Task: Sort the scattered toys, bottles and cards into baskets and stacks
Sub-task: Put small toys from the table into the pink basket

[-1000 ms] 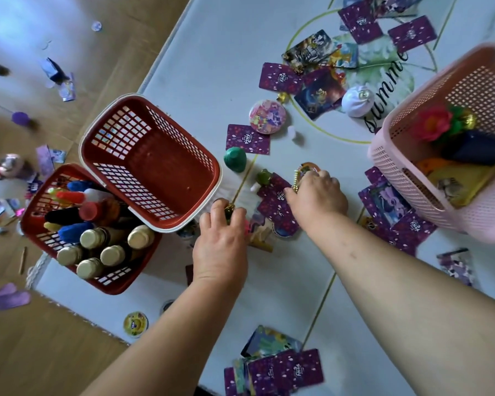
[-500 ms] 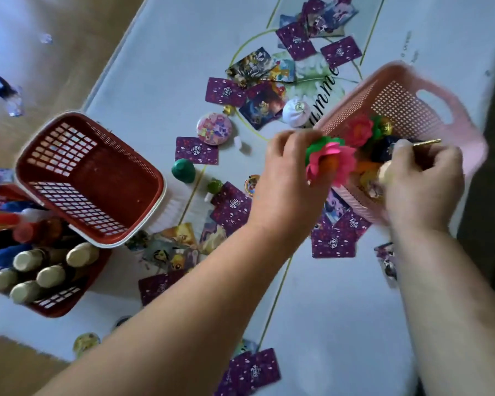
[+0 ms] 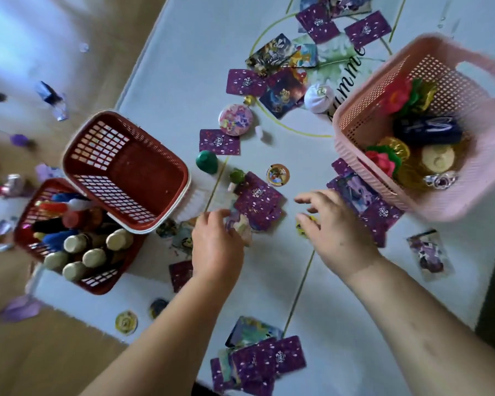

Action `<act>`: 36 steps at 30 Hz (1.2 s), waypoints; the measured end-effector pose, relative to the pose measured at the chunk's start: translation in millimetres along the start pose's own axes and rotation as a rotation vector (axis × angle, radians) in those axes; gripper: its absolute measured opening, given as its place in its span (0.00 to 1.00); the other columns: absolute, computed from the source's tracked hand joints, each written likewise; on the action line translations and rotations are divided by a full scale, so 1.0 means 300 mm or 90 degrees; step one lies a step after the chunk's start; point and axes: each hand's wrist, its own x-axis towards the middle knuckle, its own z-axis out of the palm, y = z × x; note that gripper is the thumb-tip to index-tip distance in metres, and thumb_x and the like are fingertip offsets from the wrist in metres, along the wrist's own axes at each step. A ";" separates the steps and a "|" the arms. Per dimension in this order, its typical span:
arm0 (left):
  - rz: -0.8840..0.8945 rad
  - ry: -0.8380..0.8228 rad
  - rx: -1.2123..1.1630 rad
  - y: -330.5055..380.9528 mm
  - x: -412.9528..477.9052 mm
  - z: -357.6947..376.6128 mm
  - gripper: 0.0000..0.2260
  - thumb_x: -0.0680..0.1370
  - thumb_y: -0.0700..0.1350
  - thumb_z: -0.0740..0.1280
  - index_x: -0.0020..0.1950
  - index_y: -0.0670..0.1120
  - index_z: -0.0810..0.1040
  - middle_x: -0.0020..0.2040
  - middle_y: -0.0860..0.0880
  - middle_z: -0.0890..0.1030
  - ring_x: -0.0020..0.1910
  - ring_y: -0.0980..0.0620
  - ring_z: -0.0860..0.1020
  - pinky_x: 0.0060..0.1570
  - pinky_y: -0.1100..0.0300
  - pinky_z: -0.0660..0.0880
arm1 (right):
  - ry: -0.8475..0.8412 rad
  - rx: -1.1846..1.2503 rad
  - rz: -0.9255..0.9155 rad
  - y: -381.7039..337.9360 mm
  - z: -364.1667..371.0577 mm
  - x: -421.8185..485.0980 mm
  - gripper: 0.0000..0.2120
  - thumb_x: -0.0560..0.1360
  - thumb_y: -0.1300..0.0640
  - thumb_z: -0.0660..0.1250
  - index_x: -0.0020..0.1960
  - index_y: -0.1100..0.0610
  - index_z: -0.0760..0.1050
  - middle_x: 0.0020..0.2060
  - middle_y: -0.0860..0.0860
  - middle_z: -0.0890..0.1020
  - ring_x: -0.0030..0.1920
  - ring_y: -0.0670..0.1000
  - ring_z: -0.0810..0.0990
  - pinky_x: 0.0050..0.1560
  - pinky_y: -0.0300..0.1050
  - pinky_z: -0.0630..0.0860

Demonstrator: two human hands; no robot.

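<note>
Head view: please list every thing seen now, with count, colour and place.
mat: one, white, on the wooden floor
pink basket: one, pink, right, holding toys
flower toys: two, red-pink with green, inside the pink basket
empty basket: one, red, left of centre
bottle basket: one, red, lower left
bottles: several, beige and coloured caps, in the bottle basket
cards: many, mostly purple backs, scattered on the mat
round badge: one, pink, above centre
green toy: one, green, beside the empty basket
white toy: one, white, left of the pink basket
left hand: one, curled at cards near the empty basket
right hand: one, fingers spread, above a yellow disc
</note>
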 end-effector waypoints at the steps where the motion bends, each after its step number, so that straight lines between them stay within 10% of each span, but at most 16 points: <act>1: -0.036 0.002 0.023 -0.059 -0.014 -0.008 0.15 0.78 0.42 0.63 0.65 0.47 0.73 0.63 0.42 0.71 0.62 0.41 0.70 0.62 0.50 0.68 | -0.052 -0.020 -0.008 -0.026 0.049 0.027 0.15 0.75 0.59 0.69 0.61 0.56 0.77 0.57 0.54 0.75 0.56 0.53 0.77 0.61 0.45 0.71; 9: -0.144 0.038 0.047 -0.264 -0.032 -0.063 0.16 0.77 0.40 0.61 0.65 0.43 0.68 0.69 0.41 0.65 0.66 0.40 0.63 0.61 0.48 0.67 | -0.178 -0.214 -0.086 -0.194 0.287 0.294 0.21 0.77 0.59 0.64 0.69 0.50 0.70 0.72 0.53 0.64 0.67 0.61 0.64 0.68 0.53 0.64; 13: -0.088 -0.019 0.081 -0.285 0.003 -0.078 0.29 0.79 0.37 0.58 0.79 0.50 0.55 0.79 0.46 0.50 0.75 0.41 0.53 0.72 0.48 0.57 | -0.161 -0.326 -0.086 -0.188 0.337 0.298 0.13 0.78 0.56 0.64 0.61 0.57 0.73 0.63 0.59 0.68 0.62 0.62 0.66 0.61 0.53 0.67; 18: 0.026 -0.099 0.194 -0.306 -0.002 -0.068 0.29 0.78 0.41 0.59 0.78 0.50 0.56 0.80 0.45 0.47 0.77 0.41 0.49 0.74 0.47 0.52 | -0.040 -0.157 0.057 -0.241 0.315 0.284 0.12 0.75 0.61 0.61 0.58 0.60 0.68 0.57 0.60 0.73 0.53 0.63 0.75 0.43 0.49 0.65; 23: 0.070 -0.118 0.170 -0.300 -0.022 -0.083 0.23 0.80 0.44 0.58 0.75 0.49 0.64 0.79 0.46 0.52 0.77 0.42 0.49 0.75 0.49 0.52 | -0.186 -0.233 -0.080 -0.329 0.363 0.373 0.33 0.77 0.64 0.62 0.75 0.43 0.54 0.66 0.57 0.63 0.50 0.60 0.77 0.41 0.47 0.70; 32: 0.054 -0.047 0.122 -0.306 -0.102 -0.054 0.22 0.78 0.39 0.58 0.73 0.48 0.68 0.74 0.45 0.65 0.71 0.41 0.58 0.71 0.47 0.61 | -0.011 0.019 0.074 -0.208 0.262 0.258 0.19 0.75 0.56 0.68 0.63 0.53 0.66 0.55 0.55 0.77 0.51 0.58 0.78 0.46 0.44 0.71; 36: 0.110 -0.083 0.102 -0.246 -0.186 0.011 0.22 0.77 0.37 0.58 0.72 0.45 0.70 0.73 0.43 0.67 0.71 0.39 0.60 0.72 0.46 0.61 | -0.024 0.213 0.173 -0.083 0.170 0.050 0.18 0.75 0.57 0.69 0.59 0.46 0.65 0.51 0.52 0.78 0.37 0.52 0.80 0.41 0.45 0.77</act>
